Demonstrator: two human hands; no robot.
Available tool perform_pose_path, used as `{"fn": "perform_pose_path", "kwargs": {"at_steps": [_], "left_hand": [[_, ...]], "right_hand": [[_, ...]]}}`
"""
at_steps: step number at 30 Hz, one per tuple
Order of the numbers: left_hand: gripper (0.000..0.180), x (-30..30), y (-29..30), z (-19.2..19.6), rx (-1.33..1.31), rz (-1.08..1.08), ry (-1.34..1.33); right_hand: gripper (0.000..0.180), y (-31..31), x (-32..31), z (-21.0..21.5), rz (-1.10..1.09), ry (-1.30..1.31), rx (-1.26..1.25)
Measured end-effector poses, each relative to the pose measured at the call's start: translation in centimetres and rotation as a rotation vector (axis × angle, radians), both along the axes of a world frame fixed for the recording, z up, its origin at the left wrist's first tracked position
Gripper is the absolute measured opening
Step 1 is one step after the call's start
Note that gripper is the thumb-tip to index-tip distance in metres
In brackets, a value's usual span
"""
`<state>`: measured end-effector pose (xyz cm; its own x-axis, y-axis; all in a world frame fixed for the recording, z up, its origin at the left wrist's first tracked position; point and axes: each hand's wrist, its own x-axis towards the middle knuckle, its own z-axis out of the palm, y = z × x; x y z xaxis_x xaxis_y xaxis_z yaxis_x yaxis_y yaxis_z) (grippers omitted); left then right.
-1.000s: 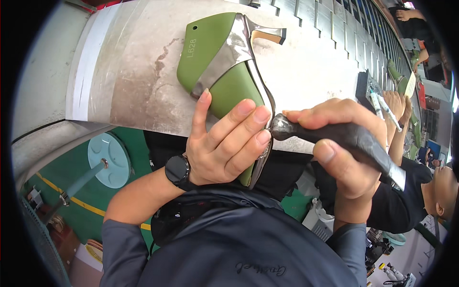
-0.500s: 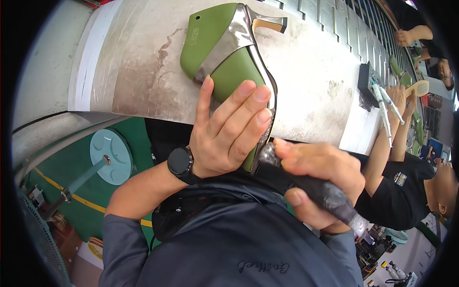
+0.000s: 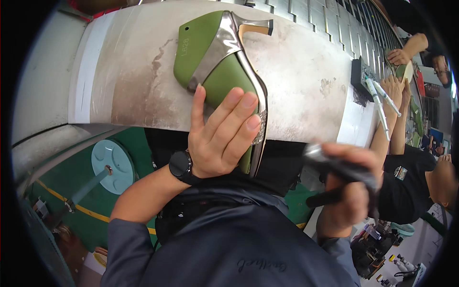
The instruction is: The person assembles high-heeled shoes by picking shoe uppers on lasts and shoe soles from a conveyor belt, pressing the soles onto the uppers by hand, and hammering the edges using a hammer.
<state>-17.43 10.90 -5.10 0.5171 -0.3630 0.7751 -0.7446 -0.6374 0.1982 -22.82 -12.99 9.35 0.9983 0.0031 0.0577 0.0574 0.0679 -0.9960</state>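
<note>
A high-heeled shoe (image 3: pixel 241 36) with a metallic silver upper lies on its side on the bench around a green last (image 3: pixel 229 76). Its heel points away to the right, and its toe end reaches past the near edge. My left hand (image 3: pixel 217 138) is over the forepart, four fingers laid along the green side, holding it; the thumb is hidden. Off to the right, apart from the shoe, my right hand (image 3: pixel 354 184) is closed round a dark tool with a shiny metal end (image 3: pixel 313 153). Motion blur hides the tool's exact kind.
Metal slats (image 3: pixel 334 28) run along the bench's far side. A black box with white syringe-like tubes (image 3: pixel 377 103) stands at the right. Beyond it a co-worker's hands (image 3: pixel 394 88) hold another piece. A round light-blue base (image 3: pixel 112 165) stands on the green floor at left.
My right hand and the tool have moved away to the right from the shoe's sole edge. My left hand stays on the shoe.
</note>
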Motion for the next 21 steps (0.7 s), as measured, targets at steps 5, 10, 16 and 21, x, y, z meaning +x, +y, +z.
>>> {"fn": "perform_pose_path", "kwargs": {"at_steps": [5,10,16,21], "left_hand": [[0.036,-0.3,-1.3,0.2,-0.114,0.016,0.072],[0.039,-0.1,-0.5,-0.1,-0.087,0.01,0.097],[0.042,-0.6,-1.9,-1.2,-0.158,0.065,0.061],[0.044,-0.8,-2.0,-1.5,-0.148,0.067,0.062]], "right_hand": [[0.033,2.5,4.5,-0.2,0.197,0.105,-0.095],[0.029,1.9,4.7,-1.7,0.241,0.09,0.004],[0.028,1.6,8.3,-0.5,0.237,0.206,0.045],[0.039,1.8,13.6,0.6,0.29,0.447,-0.111]]}}
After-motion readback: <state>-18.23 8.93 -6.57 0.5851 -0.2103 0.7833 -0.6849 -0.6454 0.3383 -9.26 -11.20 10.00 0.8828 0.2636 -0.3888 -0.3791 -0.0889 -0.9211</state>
